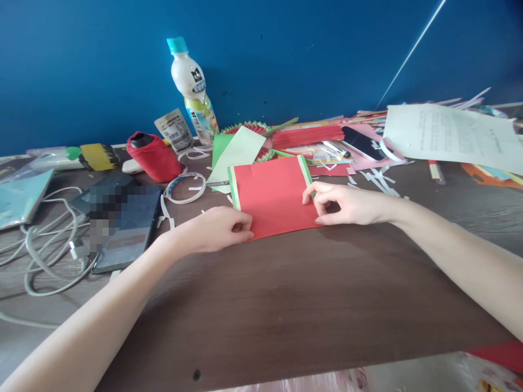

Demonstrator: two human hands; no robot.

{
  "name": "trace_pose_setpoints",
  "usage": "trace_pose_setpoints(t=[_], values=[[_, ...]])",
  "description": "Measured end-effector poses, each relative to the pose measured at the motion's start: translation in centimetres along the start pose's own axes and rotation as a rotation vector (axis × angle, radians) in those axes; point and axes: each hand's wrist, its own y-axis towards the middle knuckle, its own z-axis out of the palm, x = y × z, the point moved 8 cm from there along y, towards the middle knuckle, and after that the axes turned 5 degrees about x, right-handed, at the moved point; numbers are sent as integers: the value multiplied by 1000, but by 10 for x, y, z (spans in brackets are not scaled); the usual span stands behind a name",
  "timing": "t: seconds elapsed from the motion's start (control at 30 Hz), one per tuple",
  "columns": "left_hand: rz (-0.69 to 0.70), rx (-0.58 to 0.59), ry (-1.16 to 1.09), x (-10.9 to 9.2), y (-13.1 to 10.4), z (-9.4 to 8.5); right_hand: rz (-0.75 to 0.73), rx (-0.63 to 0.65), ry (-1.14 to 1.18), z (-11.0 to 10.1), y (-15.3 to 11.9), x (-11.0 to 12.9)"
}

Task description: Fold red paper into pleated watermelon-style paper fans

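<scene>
A red sheet of paper [272, 190] lies on the brown table, its left and right sides edged with pale and green strips. At its near left corner, my left hand [220, 228] is closed, with thumb and forefinger on the paper's near edge. My right hand [347, 204] pinches the paper near its right side, the thumb low at the near corner and a fingertip higher on the strip. The other fingers of both hands are curled. Behind the sheet lie pale green paper [241, 149] and a pleated red-and-green paper piece [247, 128].
To the left are a tape roll [186, 188], a dark phone-like device [131, 228], white cables [36, 261] and a red-wrapped object [153, 158]. A bottle [196, 92] stands by the blue wall. At right lie paper scraps [379, 179] and a printed sheet [449, 136].
</scene>
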Motion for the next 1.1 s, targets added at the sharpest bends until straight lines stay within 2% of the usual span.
trace_pose_setpoints(t=[0.73, 0.93, 1.1], values=[[-6, -17, 21, 2, -1, -1, 27, -11, -106, 2, -2, -6], [-71, -15, 18, 7, -2, -1, 28, -1, -110, 2, 1, -7], [-86, -78, 84, 8, -2, -6, 32, 5, -106, 2, 1, -6]])
